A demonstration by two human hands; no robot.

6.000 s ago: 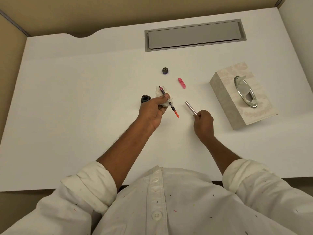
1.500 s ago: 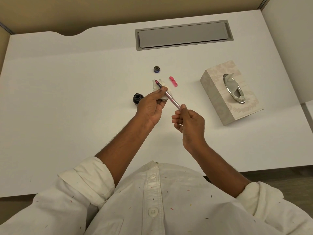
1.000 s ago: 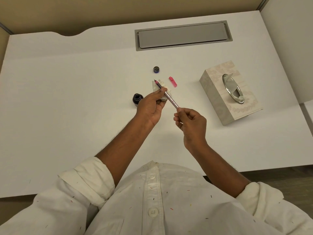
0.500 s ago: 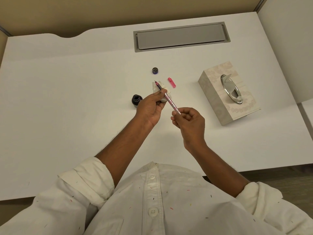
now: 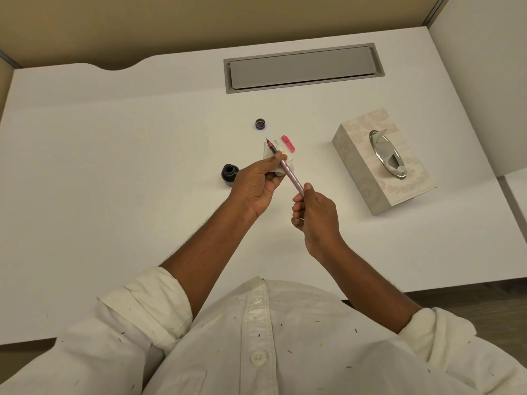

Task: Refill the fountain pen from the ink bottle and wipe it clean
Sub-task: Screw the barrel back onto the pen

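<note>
The fountain pen [image 5: 290, 173] is held above the white desk, nib pointing away from me and pinkish-silver barrel pointing toward me. My left hand [image 5: 258, 183] pinches the pen's front section together with a crumpled white tissue [image 5: 278, 155]. My right hand [image 5: 315, 213] grips the rear end of the barrel. The open dark ink bottle [image 5: 229, 174] stands just left of my left hand. Its cap [image 5: 260, 124] lies farther back. A small pink pen cap [image 5: 288, 143] rests on the desk right of the nib.
A patterned tissue box [image 5: 368, 172] with a metal-rimmed opening stands at the right. A grey cable hatch [image 5: 302, 68] is set into the desk [image 5: 114, 166] at the back. Partition walls close in the back and right.
Six seconds ago the silver barrel lay apart under my right hand; now it sits on the pen. Over the last second my right hand's fingers shifted around the barrel's end.
</note>
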